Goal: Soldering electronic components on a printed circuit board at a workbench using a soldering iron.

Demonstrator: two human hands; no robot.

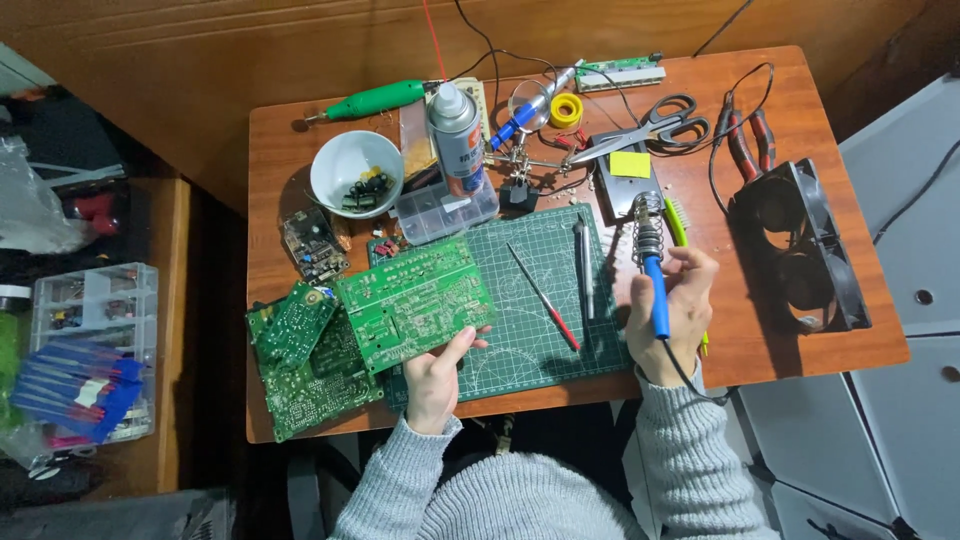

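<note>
The right hand point(672, 318) is closed around the blue handle of a soldering iron point(655, 285), whose tip is hidden inside the coiled metal stand point(648, 225) at the green cutting mat's point(540, 300) far right edge. The left hand point(435, 375) grips the near edge of a green circuit board point(415, 300), thumb on top and the other fingers hidden beneath; the board rests partly on the mat, overlapping other boards point(305, 365) to its left. A spray can point(455, 135) with a white cap and a blue and red label stands behind, beside a white bowl point(356, 172) of small parts too tiny to make out. The black fan's point(800, 245) far side runs past the worktop point(760, 330) edge.
</note>
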